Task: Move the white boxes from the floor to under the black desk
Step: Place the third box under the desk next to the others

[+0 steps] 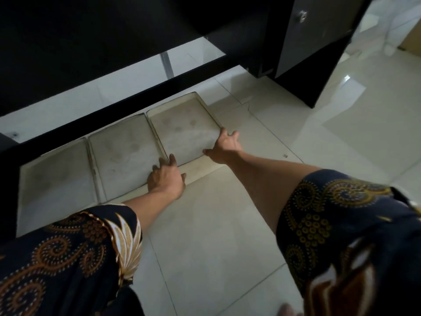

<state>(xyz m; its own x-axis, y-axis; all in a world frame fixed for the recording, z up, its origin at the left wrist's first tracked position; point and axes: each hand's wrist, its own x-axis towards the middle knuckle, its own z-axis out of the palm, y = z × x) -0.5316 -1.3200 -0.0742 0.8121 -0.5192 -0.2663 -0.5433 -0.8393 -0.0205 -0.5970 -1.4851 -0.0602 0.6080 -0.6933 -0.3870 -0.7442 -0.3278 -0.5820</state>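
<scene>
Three flat, dusty white boxes lie side by side on the pale tiled floor, partly under the front edge of the black desk [95, 49]. The right box [184, 126] has my right hand [224, 145] spread against its near right corner, fingers apart. My left hand [166, 179] rests with fingers spread on the near right corner of the middle box [123, 153], its fingertips reaching the seam with the right box. The left box [57, 179] lies untouched, partly hidden by my patterned sleeve. Neither hand grips anything.
A black drawer unit [316, 39] of the desk stands at the right on the floor. A thin metal leg [167, 65] shows beneath the desk. Glossy floor tiles [341, 137] stretch to the right and toward me.
</scene>
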